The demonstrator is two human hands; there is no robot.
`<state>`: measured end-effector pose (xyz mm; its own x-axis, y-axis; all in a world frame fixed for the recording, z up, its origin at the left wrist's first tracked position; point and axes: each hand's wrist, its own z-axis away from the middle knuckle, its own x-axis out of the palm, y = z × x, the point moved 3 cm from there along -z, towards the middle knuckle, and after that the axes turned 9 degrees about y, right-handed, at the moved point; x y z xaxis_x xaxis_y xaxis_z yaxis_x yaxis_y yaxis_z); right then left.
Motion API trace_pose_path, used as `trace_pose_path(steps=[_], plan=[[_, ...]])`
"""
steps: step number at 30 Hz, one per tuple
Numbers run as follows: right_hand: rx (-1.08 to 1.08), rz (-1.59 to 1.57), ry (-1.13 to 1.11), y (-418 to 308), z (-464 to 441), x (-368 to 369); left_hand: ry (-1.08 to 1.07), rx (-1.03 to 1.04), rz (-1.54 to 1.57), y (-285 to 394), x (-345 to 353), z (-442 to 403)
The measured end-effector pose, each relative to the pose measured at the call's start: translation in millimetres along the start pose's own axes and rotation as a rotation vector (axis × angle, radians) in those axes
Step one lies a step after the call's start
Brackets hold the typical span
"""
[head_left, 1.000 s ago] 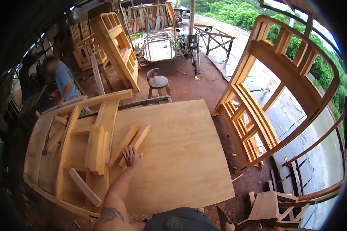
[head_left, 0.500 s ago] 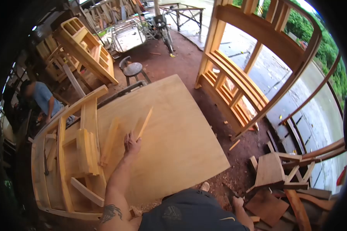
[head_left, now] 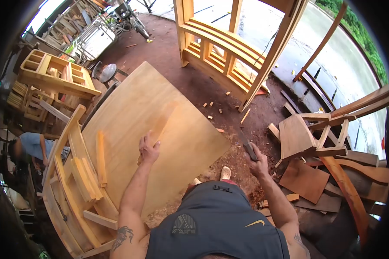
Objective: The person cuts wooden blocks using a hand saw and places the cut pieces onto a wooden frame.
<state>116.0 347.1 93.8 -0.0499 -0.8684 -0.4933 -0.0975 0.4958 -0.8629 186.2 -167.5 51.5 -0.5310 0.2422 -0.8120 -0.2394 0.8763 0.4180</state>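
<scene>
My left hand [head_left: 149, 150] is closed around the lower end of a pale wooden strip [head_left: 163, 123], held over a large plywood panel [head_left: 186, 134]. The strip is blurred and slants up and away. My right hand [head_left: 257, 163], off the panel's right side, grips a bladed hand tool [head_left: 250, 151] by its dark handle. Its blade points away from me; blur hides the exact kind. A second wooden strip [head_left: 101, 157] lies on the panel's left part, beside a curved wooden frame [head_left: 75, 159] with several loose pieces on it.
A tall wooden frame [head_left: 229, 52] stands beyond the panel. Wood offcuts and a wooden chair-like piece [head_left: 296, 134] crowd my right. A co-worker [head_left: 32, 146] bends at far left. A stool [head_left: 108, 73] and a motorcycle [head_left: 127, 19] are farther back. Small wood scraps litter the dirt floor.
My view has turned to the right and down. My right hand has risen with the bladed tool, from low beside my body to beside the panel. My left hand still holds the strip.
</scene>
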Motion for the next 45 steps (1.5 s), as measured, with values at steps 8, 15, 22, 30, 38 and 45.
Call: trace_pose_path(steps=[8, 15, 22, 30, 38, 45], plan=[[-0.015, -0.05, -0.172, 10.2, -4.7, 1.4, 0.041, -0.169, -0.005, 23.1, -28.6, 18.8], [-0.072, -0.075, -0.166, 32.3, -24.5, -17.6, -0.023, -0.089, 0.022, 53.9, -6.5, 29.0], [0.059, -0.098, -0.073, 53.5, -13.1, -43.0, -0.104, 0.111, 0.037, 94.0, 52.5, 17.3], [0.107, -0.179, -0.136, 37.7, 15.2, -57.5, -0.161, 0.16, -0.024, 102.7, 75.7, 2.8], [-0.01, -0.308, -0.12, 26.2, 9.9, -52.8, -0.232, 0.183, -0.083, 93.3, 73.6, -15.3], [-0.034, -0.288, -0.137, 35.6, 10.6, -47.8, -0.215, 0.226, -0.092, 159.3, 108.5, -49.9]])
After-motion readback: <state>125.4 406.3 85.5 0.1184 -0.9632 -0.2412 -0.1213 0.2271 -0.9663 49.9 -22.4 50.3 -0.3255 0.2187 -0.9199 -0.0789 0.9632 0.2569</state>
